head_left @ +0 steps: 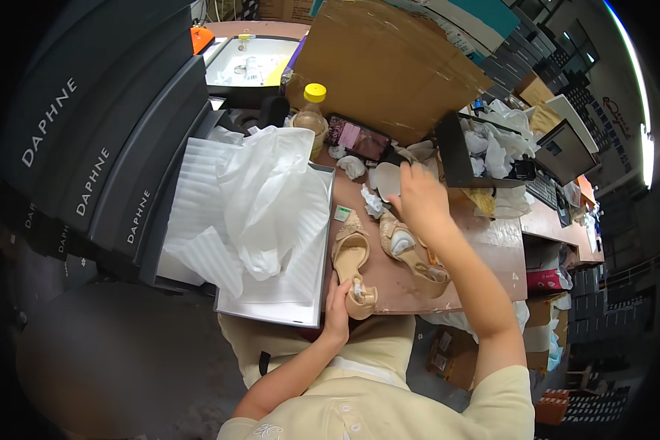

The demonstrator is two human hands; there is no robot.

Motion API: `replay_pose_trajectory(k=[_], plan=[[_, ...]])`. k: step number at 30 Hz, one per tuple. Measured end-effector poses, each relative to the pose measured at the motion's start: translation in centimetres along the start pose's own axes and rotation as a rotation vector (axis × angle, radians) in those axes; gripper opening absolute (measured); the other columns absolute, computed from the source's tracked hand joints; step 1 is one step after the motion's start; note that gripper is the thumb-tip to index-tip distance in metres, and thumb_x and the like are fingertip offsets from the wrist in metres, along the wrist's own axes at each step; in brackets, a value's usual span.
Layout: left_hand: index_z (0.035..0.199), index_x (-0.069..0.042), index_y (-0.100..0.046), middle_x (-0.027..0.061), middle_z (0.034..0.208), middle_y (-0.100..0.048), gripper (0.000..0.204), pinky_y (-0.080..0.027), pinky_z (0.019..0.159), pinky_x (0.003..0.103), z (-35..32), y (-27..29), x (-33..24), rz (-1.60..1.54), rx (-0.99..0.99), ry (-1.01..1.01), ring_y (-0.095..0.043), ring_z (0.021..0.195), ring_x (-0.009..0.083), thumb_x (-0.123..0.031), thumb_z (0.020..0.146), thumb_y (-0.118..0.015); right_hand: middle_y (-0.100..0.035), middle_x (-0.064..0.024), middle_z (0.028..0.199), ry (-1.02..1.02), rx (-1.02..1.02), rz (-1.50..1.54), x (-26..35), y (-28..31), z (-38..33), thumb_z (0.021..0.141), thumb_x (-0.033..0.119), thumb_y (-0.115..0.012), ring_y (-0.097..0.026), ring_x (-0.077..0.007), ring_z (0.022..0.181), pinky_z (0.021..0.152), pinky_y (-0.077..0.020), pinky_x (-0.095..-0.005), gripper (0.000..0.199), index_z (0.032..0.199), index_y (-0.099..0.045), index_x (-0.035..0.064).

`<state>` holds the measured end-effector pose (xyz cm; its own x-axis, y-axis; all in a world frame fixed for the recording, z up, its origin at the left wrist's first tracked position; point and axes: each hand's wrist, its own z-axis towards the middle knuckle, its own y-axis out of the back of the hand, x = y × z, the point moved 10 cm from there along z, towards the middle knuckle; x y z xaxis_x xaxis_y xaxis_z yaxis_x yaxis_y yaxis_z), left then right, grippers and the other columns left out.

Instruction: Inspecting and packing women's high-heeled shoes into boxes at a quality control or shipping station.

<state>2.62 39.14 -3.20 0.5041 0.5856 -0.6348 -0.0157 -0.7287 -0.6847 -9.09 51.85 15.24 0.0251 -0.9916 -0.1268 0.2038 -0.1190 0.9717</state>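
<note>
Beige open-toed heeled sandal lies near front edge of brown desk, just right of open shoe box; toe end points toward the person, small white tissue wad tucked in it. Left hand curled against sandal's near end, fingers closed on it. Second matching beige sandal lies just beside, to the right, white stuffing in its toe. Right hand reaches over second sandal, fingers closed on a pale oval insole-like piece.

Small pale green square tag on desk between box and first sandal. White shoe box, open, holds crumpled white tissue paper and ribbed foam sheets. Stack of dark grey lettered shoe boxes at far left. Yellow-capped bottle, dark phone and big brown cardboard sheet behind.
</note>
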Motion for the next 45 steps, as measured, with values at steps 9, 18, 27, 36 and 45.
replay_pose_trajectory(k=[9, 18, 27, 36, 45], plan=[[0.135, 0.003, -0.028, 0.0129, 0.13, -0.041, 0.054, -0.025, 0.102, 0.028, 0.3, -0.1, 2.0, 0.065, 0.008, -0.086, -0.038, 0.12, 0.0213, -0.022, 0.089, -0.042, -0.049, -0.0347, 0.11, 0.108, 0.439, 0.6, 8.4, -12.0, -7.2, 0.083, 0.037, -0.055, -0.045, -0.046, 0.11, 0.096, -0.0367, -0.0439, 0.055, 0.104, -0.053, -0.0134], [0.125, -0.002, -0.039, 0.0083, 0.118, -0.048, 0.04, -0.034, 0.096, 0.028, -0.6, -0.5, 1.3, 0.023, -0.083, -0.112, -0.046, 0.111, 0.0166, -0.021, 0.089, -0.038, -0.039, -0.0305, 0.131, -0.059, 0.712, 0.394, 8.8, -15.4, -7.1, 0.084, 0.045, -0.05, -0.034, -0.0406, 0.126, 0.107, -0.024, -0.0417, 0.07, 0.124, -0.042, -0.0127], [0.12, -0.006, -0.046, 0.0047, 0.113, -0.052, 0.035, -0.038, 0.092, 0.029, 0.6, 1.4, 2.8, 0.014, -0.095, -0.118, -0.051, 0.106, 0.0136, -0.028, 0.094, -0.035, -0.038, -0.0322, 0.132, 0.065, 0.786, 0.413, 9.1, -15.7, -8.0, 0.084, 0.05, -0.045, -0.033, -0.0414, 0.126, 0.108, -0.0223, -0.0408, 0.075, 0.126, -0.041, -0.0124], [0.144, -0.004, -0.017, 0.0102, 0.146, -0.025, 0.063, -0.017, 0.11, 0.033, 0.1, 1.8, 1.3, 0.119, -0.054, -0.146, -0.026, 0.134, 0.0211, -0.046, 0.097, -0.024, -0.063, -0.0168, 0.104, 0.002, 0.454, 0.912, 2.6, -0.9, -10.1, 0.092, 0.033, -0.048, -0.059, -0.0262, 0.096, 0.085, -0.0438, -0.0325, 0.039, 0.117, -0.058, 0.0046], [0.139, 0.005, -0.018, 0.0271, 0.138, -0.026, 0.077, -0.026, 0.106, 0.041, -9.7, -9.0, 1.2, 0.824, 0.46, -0.57, -0.026, 0.132, 0.037, -0.015, 0.079, -0.063, -0.055, -0.011, 0.094, 0.318, 0.19, 0.334, -4.6, -5.5, -9.1, 0.071, 0.017, -0.066, -0.054, -0.0302, 0.091, 0.075, -0.0457, -0.0397, 0.035, 0.103, -0.058, 0.0087]])
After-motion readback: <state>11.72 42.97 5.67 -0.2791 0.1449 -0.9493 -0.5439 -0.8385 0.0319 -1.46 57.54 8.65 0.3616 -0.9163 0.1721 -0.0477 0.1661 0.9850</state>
